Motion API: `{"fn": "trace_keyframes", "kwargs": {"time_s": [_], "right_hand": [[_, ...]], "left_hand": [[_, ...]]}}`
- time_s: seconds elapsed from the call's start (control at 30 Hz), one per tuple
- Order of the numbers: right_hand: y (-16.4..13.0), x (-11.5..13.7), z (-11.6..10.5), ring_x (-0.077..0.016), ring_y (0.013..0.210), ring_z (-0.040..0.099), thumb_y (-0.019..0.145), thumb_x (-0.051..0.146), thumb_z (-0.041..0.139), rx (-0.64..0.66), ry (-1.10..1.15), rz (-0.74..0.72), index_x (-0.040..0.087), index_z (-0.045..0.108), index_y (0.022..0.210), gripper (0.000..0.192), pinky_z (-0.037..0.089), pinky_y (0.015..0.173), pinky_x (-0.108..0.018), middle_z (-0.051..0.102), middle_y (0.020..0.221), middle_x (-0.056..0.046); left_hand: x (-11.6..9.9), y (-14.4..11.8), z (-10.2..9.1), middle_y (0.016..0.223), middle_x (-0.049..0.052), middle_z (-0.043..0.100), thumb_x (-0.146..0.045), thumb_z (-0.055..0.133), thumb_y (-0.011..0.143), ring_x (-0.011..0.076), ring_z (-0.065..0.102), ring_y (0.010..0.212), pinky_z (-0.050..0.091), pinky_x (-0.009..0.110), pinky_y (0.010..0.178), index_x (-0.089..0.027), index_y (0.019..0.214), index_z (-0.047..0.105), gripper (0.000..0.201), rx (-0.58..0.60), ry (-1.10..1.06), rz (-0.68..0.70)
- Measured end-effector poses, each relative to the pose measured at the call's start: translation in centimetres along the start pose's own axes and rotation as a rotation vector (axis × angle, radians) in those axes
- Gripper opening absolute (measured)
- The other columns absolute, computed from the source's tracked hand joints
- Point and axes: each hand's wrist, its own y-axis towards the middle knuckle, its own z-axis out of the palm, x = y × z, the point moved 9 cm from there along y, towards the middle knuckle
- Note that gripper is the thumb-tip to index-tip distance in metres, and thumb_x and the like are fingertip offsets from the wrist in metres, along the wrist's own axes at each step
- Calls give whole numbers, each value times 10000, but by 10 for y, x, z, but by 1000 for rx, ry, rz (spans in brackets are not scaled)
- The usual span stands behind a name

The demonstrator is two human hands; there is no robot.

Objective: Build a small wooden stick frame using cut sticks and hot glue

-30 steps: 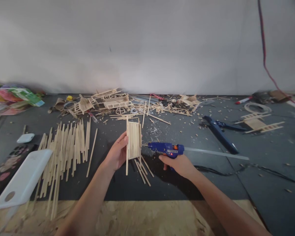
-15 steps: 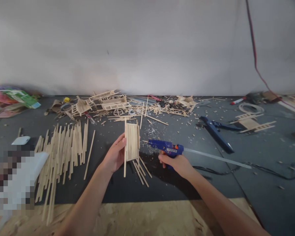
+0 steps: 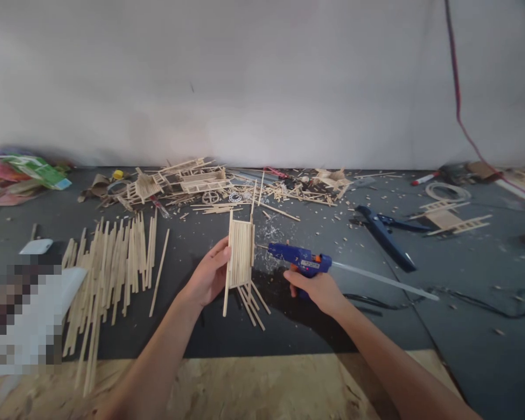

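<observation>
In my left hand [image 3: 210, 269] is a small panel of wooden sticks [image 3: 240, 254], held upright by its left edge; a longer stick runs along that side. My right hand [image 3: 317, 290] grips a blue hot glue gun [image 3: 300, 256], its nozzle pointing left, close to the panel's right edge. Whether the tip touches the wood I cannot tell. A clear glue stick [image 3: 385, 279] juts from the back of the gun. Several loose sticks [image 3: 254, 306] lie on the dark mat below the panel.
Many wooden sticks [image 3: 114, 274] lie spread at the left. Stick-built pieces [image 3: 201, 181] and scraps line the wall. To the right are a dark blue cutter [image 3: 385, 239], a small stick frame [image 3: 452, 219] and a black cord [image 3: 476, 306].
The stick panel in my left hand has shifted slightly right. The glue gun has also moved a little right, and its glue stick's far end has swung left.
</observation>
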Motion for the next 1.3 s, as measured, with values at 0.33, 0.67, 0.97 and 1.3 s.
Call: {"fn": "trace_keyframes", "kwargs": {"time_s": [0.33,0.67,0.97,1.3], "right_hand": [[0,4,5,-150,584,590,657,387,615,33,176,-59,187,585,698,206,482,594,-266,636,655,-16],[0,6,5,-145,574,585,649,364,618,24,218,-67,178,580,671,190,480,565,-261,627,648,-18],[-2,4,-4,-146,540,577,653,402,586,-50,2,16,194,565,591,218,443,563,-244,600,497,9],[-1,5,-2,-140,534,567,677,379,572,-35,1,-5,194,542,538,233,440,574,-243,584,494,6]], "left_hand": [[0,0,-2,1011,93,641,-310,635,709,233,597,926,478,308,767,-173,1109,530,436,-17,-2,-1],[-1,0,-1,1014,87,639,-318,652,692,218,605,901,482,292,755,-170,1087,529,439,-11,-7,-3],[-2,-1,3,1021,93,640,-332,640,703,229,607,905,488,312,755,-175,1150,499,494,16,2,-6],[2,0,1,1029,86,637,-319,637,710,215,614,869,497,300,724,-188,1113,525,438,46,-8,-20]]}}
